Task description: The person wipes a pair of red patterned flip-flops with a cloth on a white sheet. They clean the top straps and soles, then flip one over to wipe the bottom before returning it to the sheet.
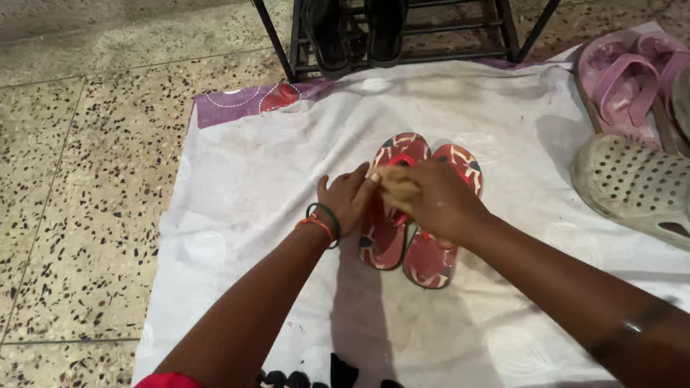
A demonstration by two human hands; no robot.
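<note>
Left hand flat, steadying red flip-flops on sheet; right hand clutching tan cloth atop them

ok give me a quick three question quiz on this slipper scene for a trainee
1. True or false: the pair of red patterned slippers lies on the white cloth.
2. What does the right hand press onto the slippers?
A. a tan sponge-like pad
B. a blue brush
C. a spray bottle
3. Fill in: the left hand steadies the ______ slipper of the pair, as seen in the picture.

Key:
1. True.
2. A, the tan pad.
3. Left; that wrist wears green and orange bangles.
</note>
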